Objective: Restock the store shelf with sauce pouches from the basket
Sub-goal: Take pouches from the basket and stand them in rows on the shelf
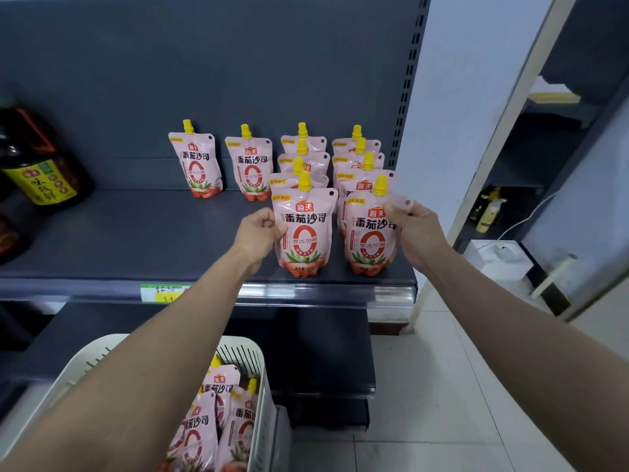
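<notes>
Your left hand (258, 230) pinches the left edge of a pouch (304, 235); your right hand (414, 230) pinches a second pouch (371, 233) by its top corner. Both stand at the shelf (136, 236) front; more lie in the basket (253, 345). Likely soft, slick, bottom-heavy: grip the top seam.

I see two long arms, bare as far up as my view goes. The left grip (257, 233) and the right grip (417, 235) are bare hands too.
</notes>
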Available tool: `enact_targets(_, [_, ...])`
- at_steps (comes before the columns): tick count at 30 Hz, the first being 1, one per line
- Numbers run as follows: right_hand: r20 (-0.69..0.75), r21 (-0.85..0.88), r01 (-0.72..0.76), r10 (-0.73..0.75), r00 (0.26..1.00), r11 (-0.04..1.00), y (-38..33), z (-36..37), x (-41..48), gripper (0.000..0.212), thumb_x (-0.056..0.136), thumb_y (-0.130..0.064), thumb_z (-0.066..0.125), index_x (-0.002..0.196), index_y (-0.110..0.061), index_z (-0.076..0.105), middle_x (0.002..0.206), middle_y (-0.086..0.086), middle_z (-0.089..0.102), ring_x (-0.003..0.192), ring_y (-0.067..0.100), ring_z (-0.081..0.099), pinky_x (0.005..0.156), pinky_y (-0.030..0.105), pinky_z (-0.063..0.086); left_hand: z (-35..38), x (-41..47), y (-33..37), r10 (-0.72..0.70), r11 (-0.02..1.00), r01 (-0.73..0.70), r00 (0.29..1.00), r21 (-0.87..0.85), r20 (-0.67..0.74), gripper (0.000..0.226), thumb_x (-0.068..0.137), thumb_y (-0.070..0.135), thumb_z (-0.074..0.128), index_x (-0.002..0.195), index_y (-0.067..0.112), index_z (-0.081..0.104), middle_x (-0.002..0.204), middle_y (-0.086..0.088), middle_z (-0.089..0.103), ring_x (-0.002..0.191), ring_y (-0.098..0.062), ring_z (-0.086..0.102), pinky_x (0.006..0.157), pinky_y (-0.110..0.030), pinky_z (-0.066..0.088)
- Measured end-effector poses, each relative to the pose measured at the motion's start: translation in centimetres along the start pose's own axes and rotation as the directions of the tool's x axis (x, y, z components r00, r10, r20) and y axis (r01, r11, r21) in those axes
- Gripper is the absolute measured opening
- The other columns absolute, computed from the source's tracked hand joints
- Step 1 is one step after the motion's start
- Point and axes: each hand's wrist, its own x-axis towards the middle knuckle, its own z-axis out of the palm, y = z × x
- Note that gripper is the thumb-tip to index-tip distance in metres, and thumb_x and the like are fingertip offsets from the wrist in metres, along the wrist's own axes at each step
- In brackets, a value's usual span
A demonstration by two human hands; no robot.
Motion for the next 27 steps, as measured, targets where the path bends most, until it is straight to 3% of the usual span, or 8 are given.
enact_targets(5, [0.012,-0.016,-0.05,0.05,0.999,0.999,0.2,-0.2,0.1,0.02,0.089,0.0,0.058,0.108,-0.002,0.065,0.101,0.01,0.07,0.088,0.024,0.069,0.079,0.043,0.057,-0.4,-0.1,-0.4,-0.031,0.999,0.032,0.999,-0.031,0.025,0.015,0.091,-0.002,0.051,0.086,0.009,0.059,0.093,-0.011,0.067,0.096,-0.029,0.063,0.088,-0.046,0.052])
enact_targets(9, [-0.009,-0.108,-0.096,0.096,0.995,0.99,1.0,-0.2,-0.1,0.022,0.087,-0.001,0.061,0.108,-0.007,0.065,0.11,0.011,0.069,0.101,0.029,0.066,0.09,0.049,0.053,-0.8,-0.9,-0.1,-0.047,0.997,0.052,0.995,-0.058,0.092,0.028,0.089,-0.008,0.051,0.115,0.001,0.06,0.103,-0.011,0.068,0.1,-0.028,0.063,0.084,-0.038,0.055])
enact_targets(16, [-0.009,-0.173,-0.099,0.099,0.995,0.98,0.9,0.0,-0.9,0.031,0.085,0.003,0.062,0.115,-0.006,0.063,0.111,0.008,0.068,0.095,0.022,0.065,0.075,0.033,0.054,-0.1,-1.6,0.6,-0.032,0.999,0.032,0.998,-0.01,0.052,0.035,0.081,-0.012,0.06,0.114,-0.001,0.063,0.107,-0.013,0.067,0.094,-0.025,0.065,0.072,-0.029,0.056])
enact_targets(21, [-0.099,-0.208,-0.096,0.077,0.992,0.973,1.1,-0.1,-1.4,0.032,0.085,0.004,0.062,0.115,-0.006,0.061,0.118,0.01,0.067,0.107,0.027,0.064,0.092,0.045,0.053,0.2,-1.4,0.7,-0.025,0.999,0.026,0.999,-0.026,0.032,0.036,0.08,-0.013,0.061,0.114,-0.003,0.063,0.11,-0.017,0.067,0.093,-0.025,0.065,0.068,-0.027,0.057])
enact_targets(24, [-0.178,-0.236,-0.056,0.013,0.984,0.97,0.8,-0.3,-1.8,0.034,0.085,0.005,0.06,0.118,-0.004,0.057,0.115,0.008,0.065,0.105,0.023,0.062,0.08,0.031,0.054,0.3,-1.2,0.7,-0.018,0.999,0.019,1.0,-0.026,0.023,0.037,0.079,-0.014,0.062,0.115,-0.004,0.062,0.113,-0.019,0.067,0.094,-0.026,0.064,0.07,-0.029,0.056])
enact_targets(27, [-0.298,-0.233,-0.014,-0.058,0.953,0.972,0.6,-0.6,-2.4,0.036,0.086,0.0,0.061,0.121,-0.004,0.055,0.111,0.005,0.06,0.101,0.016,0.056,0.066,0.013,0.043,0.4,-1.1,0.6,-0.021,0.999,0.021,1.0,-0.024,0.006,0.038,0.079,-0.013,0.063,0.115,-0.003,0.062,0.115,-0.02,0.066,0.096,-0.026,0.064,0.077,-0.036,0.055])
